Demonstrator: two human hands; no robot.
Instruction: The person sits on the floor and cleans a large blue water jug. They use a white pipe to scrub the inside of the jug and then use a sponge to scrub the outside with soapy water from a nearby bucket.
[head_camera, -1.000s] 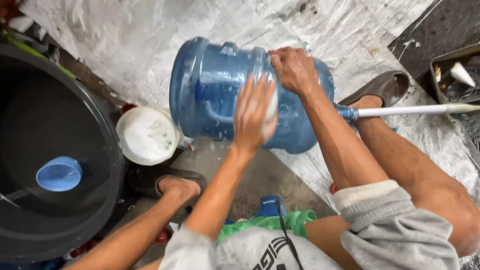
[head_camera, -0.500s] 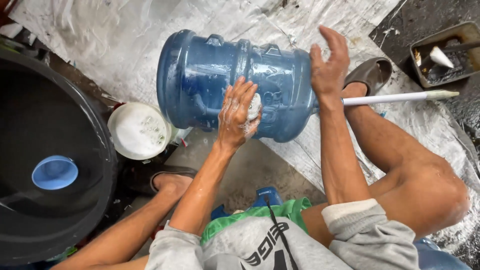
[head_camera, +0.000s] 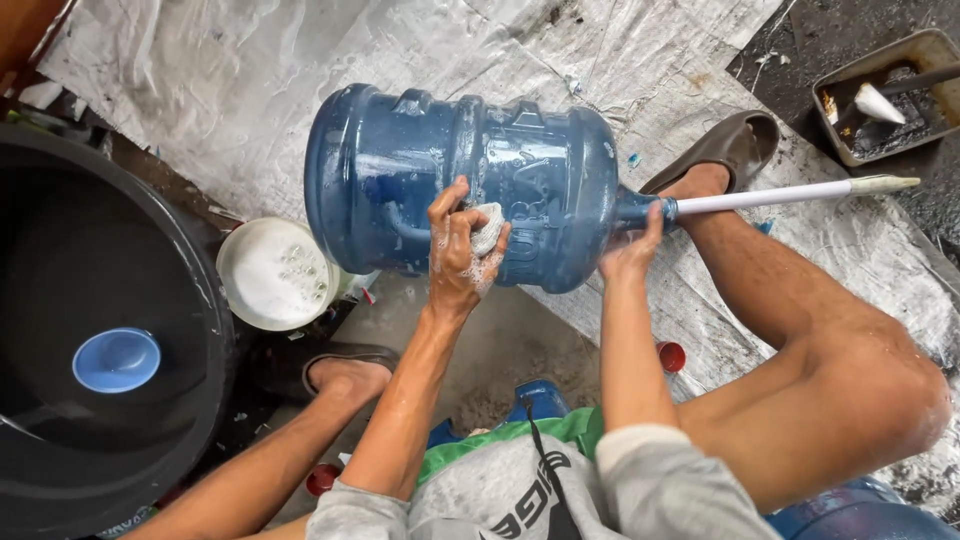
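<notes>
Blue jug (head_camera: 470, 185): large plastic water bottle, lying on its side across the sheeting, neck toward the right, wet and streaked with suds.
Left hand (head_camera: 458, 250): fingers curled and pressed on a small pale sponge (head_camera: 487, 230), held flat against the jug's belly near the moulded handle recess; foam over the knuckles.
Right hand (head_camera: 632, 252): cupped under the shoulder of the jug just beside the neck, fingers bent around it, steadying rather than gripping hard.
White rod (head_camera: 790, 195): thin stick running out of the jug's mouth to the right, tip resting free over the sheeting; likely a brush handle, head hidden inside.
Step in hand: outer wall being scrubbed, by the look of the suds and the sponge.
Next move, as judged: a turn of the jug to bring an unscrubbed face up, calling for a firm hold at the neck, since the wet plastic looks slippery.
Soap bowl (head_camera: 275, 272): white, foamy water, just left of the jug's base.
Black tub (head_camera: 150, 250): far left, a blue dipper (head_camera: 116, 359) inside.
Surface: crumpled grey-white plastic sheeting (head_camera: 300, 80) over wet, dirty concrete.
Room: low squatting spot, sandalled feet either side, a grimy metal tray (head_camera: 890, 95) at upper right.
</notes>
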